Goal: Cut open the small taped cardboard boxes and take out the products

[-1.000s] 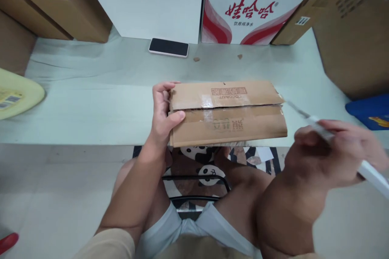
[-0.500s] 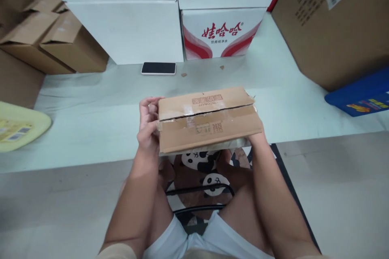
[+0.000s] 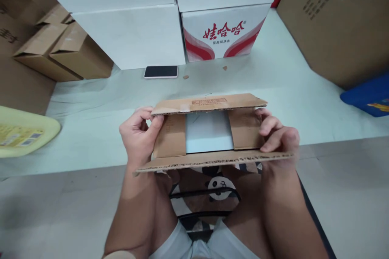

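A brown cardboard box (image 3: 170, 129) is at the table's near edge, its two long top flaps spread apart and its two short inner flaps lying inward. Between the short flaps shows a pale blue-white surface (image 3: 209, 131); what it belongs to I cannot tell. My left hand (image 3: 141, 131) grips the box's left end, thumb on the cardboard near the far flap. At the right end, my right hand (image 3: 278, 133) has its fingers bent round the edge between the long flaps.
A phone (image 3: 161, 71) lies beyond the box, near two small brown scraps. White cartons (image 3: 130, 36), one with red print, stand behind. Small brown boxes (image 3: 82, 54) and a yellow container (image 3: 27, 133) are left; a large carton (image 3: 343, 28) and blue container (image 3: 367, 95) are right.
The long top flaps have come apart, one tipping towards me, exposing the short flaps and the pale surface. My right hand has come up from beneath the box to its right end.
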Demonstrator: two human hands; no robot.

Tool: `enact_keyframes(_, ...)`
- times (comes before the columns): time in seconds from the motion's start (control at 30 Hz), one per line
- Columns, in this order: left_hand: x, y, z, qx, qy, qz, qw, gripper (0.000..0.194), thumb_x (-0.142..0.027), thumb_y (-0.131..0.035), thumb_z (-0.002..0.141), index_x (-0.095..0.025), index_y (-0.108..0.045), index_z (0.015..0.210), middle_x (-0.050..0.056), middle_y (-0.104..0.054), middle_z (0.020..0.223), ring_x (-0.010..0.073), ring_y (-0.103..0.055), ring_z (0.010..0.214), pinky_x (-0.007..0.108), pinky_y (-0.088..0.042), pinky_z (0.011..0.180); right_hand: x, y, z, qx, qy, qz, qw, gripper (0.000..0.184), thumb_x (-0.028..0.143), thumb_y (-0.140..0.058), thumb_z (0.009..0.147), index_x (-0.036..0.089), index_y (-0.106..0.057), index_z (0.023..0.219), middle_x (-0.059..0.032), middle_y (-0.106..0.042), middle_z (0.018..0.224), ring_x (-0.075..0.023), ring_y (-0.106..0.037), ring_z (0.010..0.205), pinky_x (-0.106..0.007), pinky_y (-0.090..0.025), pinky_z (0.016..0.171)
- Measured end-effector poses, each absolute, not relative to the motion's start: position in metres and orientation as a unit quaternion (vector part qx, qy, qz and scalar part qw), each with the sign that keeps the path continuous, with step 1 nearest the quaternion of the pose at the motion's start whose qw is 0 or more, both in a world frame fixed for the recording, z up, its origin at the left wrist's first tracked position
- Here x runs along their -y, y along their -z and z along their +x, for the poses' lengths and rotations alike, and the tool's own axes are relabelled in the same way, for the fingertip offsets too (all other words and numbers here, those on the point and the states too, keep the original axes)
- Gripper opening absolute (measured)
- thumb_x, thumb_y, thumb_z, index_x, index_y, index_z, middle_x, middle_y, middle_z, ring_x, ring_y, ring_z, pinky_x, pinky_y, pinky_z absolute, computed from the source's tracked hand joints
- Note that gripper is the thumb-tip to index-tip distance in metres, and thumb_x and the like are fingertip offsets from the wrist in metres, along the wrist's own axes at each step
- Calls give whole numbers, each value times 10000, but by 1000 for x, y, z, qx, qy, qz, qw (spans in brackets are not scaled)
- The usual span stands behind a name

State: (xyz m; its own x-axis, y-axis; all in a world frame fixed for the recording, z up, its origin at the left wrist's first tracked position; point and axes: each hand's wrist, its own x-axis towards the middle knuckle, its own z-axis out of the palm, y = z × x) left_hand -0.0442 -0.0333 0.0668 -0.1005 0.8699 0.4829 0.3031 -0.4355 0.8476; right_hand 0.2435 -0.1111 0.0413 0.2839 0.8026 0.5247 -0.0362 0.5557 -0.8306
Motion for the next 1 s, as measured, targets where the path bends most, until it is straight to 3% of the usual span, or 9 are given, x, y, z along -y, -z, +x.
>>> enact_keyframes(0.07, 35, -71, -49, -424, -513, 695, 272, 400, -578, -626, 909, -225, -733, 754, 79, -750, 1092, 261, -678, 1094, 452, -534, 1017, 111, -41, 248, 577, -295, -349, 677, 593, 501, -528, 983, 273, -601, 440, -26, -577, 613, -215, -642, 909, -478, -450, 1084)
enact_keyframes(0.13, 37, -74, -54, -378, -433, 760, 304, 574, -682, -444, 953, -236, -798, 887, 96, -626, 1412, 329, -543, 1355, 546, -375, 1220, 111, -43, 250, 627, -290, -342, 637, 551, 498, -519, 983, 294, -675, 495, -33, -624, 657, -221, -630, 873, -498, -448, 1086)
enact_keyframes(0.23, 38, -76, -59, -359, -345, 807, 316, 718, -705, -280, 971, -235, -823, 977, 63, -397, 1607, 376, -330, 1503, 574, -170, 1314, 113, -50, 251, 676, -273, -387, 564, 533, 496, -406, 1013, 315, -799, 701, -53, -718, 939, -266, -593, 1107, -539, -383, 1164)
enact_keyframes(0.37, 35, -71, -68, -347, -298, 826, 330, 654, -684, -329, 955, -253, -819, 977, 54, -378, 1562, 392, -281, 1496, 584, -140, 1316, 121, -60, 255, 738, -233, -434, 461, 562, 523, -295, 1025, 340, -824, 1071, -29, -626, 1344, -343, -387, 1417, -604, -281, 1232)
enact_keyframes(0.53, 26, -60, -74, -291, -388, 776, 402, 639, -704, -363, 920, -254, -807, 831, 65, -415, 1480, 387, -358, 1428, 547, -345, 1249, 138, -73, 249, 788, -170, -433, 403, 552, 545, -312, 1006, 340, -752, 1269, -28, -571, 1422, -398, -332, 1467, -630, -184, 1268)
enact_keyframes(0.7, 24, -56, -65, -290, -536, 656, 445, 570, -716, -447, 838, -236, -679, 634, 51, -565, 1370, 367, -474, 1358, 550, -358, 1223, 144, -78, 232, 799, -172, -436, 377, 562, 544, -271, 1029, 327, -750, 1227, -27, -518, 1486, -411, -283, 1503, -657, -125, 1268)
enact_keyframes(0.9, 38, -79, -51, -295, -665, 507, 462, 423, -642, -508, 812, -252, -669, 776, 40, -649, 1275, 315, -590, 1217, 523, -463, 1104, 134, -64, 223, 754, -168, -418, 477, 526, 574, -264, 1037, 297, -706, 1099, -22, -413, 1545, -378, -218, 1541, -626, -141, 1277)
enact_keyframes(1.0, 63, -119, -52, -361, -680, 512, 380, 260, -475, -659, 714, -320, -739, 906, 7, -690, 1144, 291, -589, 1191, 485, -396, 1174, 128, -53, 219, 722, -152, -384, 556, 376, 500, -349, 1027, 295, -660, 1073, -19, -402, 1532, -345, -258, 1534, -610, -177, 1278)
